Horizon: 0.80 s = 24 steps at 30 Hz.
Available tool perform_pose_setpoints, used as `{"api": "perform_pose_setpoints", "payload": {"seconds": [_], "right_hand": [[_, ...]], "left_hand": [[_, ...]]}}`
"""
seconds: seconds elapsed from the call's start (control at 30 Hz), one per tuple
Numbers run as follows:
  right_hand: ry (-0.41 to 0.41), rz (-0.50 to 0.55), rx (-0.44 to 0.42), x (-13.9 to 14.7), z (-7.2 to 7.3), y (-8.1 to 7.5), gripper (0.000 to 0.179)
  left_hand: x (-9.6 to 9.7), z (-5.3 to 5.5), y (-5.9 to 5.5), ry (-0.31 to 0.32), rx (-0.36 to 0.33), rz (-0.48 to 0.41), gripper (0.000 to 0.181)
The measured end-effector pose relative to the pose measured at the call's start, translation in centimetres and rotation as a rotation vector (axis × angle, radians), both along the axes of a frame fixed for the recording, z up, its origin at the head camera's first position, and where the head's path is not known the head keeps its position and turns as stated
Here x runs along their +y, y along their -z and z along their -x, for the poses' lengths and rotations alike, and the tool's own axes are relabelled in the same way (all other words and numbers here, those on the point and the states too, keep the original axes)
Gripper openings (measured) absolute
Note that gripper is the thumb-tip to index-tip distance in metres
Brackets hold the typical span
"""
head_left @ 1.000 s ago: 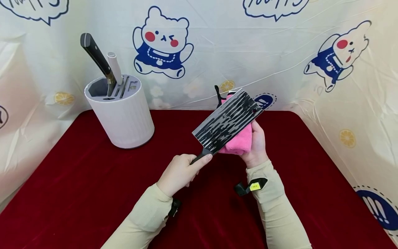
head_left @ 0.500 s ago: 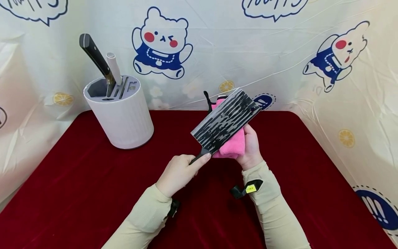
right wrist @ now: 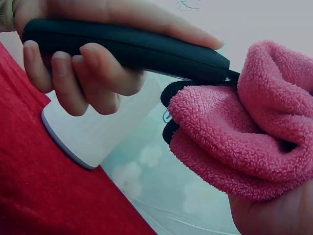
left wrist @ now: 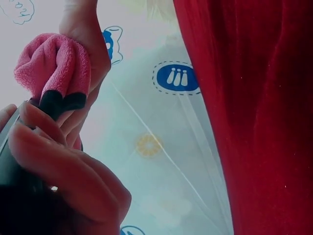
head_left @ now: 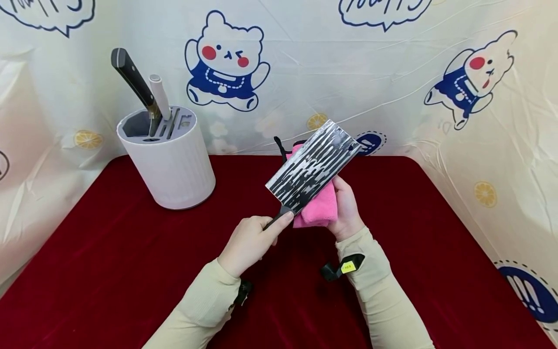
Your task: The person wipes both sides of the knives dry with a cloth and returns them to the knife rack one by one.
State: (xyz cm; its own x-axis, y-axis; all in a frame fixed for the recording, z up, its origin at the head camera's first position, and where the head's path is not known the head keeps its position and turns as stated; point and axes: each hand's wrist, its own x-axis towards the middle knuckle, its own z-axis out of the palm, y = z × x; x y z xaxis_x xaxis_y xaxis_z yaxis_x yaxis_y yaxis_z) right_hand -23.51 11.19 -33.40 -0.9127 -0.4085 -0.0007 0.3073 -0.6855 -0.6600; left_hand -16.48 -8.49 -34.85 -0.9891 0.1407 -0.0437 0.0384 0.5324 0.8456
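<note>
A cleaver with a dark streaked blade is held up over the table, tilted with its far end to the upper right. My left hand grips its black handle, thumb laid along the top. Behind the blade, my right hand holds a folded pink towel with black trim against the cleaver's underside. The blade hides most of the right fingers in the head view. In the right wrist view the towel bunches up around the blade by the handle.
A white knife block stands at the back left, holding a black-handled knife and a white-handled tool. Dark red cloth covers the table, with a printed curtain right behind its far edge.
My right hand and the towel have slid down and left along the underside of the blade toward the handle. The cleaver has shifted slightly left; my left hand keeps its grip.
</note>
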Motion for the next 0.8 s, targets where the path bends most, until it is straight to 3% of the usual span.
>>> {"api": "perform_pose_setpoints", "payload": {"seconds": [0.27,0.5,0.8], "right_hand": [[-0.041,0.026,0.023,-0.30,0.07,0.24,0.040],[-0.034,0.083,-0.062,-0.50,0.07,0.22,0.038],[-0.026,0.064,-0.082,-0.57,0.13,0.13,0.037]], "left_hand": [[0.05,0.01,-0.07,-0.035,0.018,-0.044,0.062],[-0.21,0.13,0.01,-0.069,0.039,-0.157,0.058],[-0.31,0.23,0.26,-0.077,0.073,-0.272,0.034]]}}
